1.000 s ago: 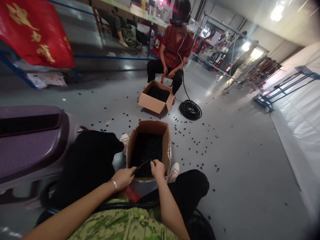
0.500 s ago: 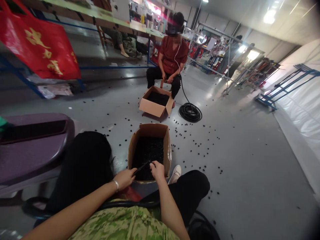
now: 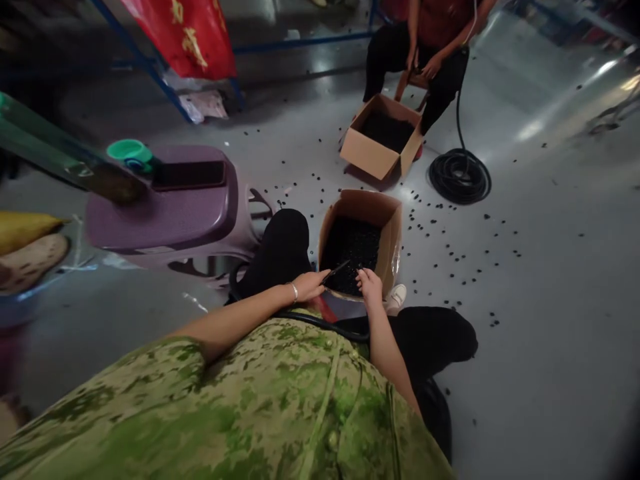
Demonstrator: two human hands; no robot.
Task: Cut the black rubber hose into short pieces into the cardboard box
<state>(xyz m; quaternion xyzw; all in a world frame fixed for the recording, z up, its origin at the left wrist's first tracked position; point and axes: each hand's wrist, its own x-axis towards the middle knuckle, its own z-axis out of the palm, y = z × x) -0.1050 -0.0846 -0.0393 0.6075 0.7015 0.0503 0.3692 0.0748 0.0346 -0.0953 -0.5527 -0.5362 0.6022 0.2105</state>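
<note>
My left hand (image 3: 311,285) grips a thin black tool (image 3: 336,271) whose tip points across the near rim of an open cardboard box (image 3: 389,223) full of small black pieces (image 3: 353,247). My right hand (image 3: 370,285) is closed on the end of a black hose, right by the tool's tip. The black hose (image 3: 320,322) runs across my lap under both forearms. The box stands on the floor between my knees.
A purple plastic stool (image 3: 170,203) with a green cup (image 3: 131,152) stands to my left. A seated person's hands (image 3: 425,65) work above a second cardboard box (image 3: 383,137), beside a black hose coil (image 3: 460,177). Black pieces (image 3: 450,250) litter the grey floor.
The view has swung down and to the left, bringing my shirt and the stool into sight. Both hands stay at the box's near rim with the tool and hose.
</note>
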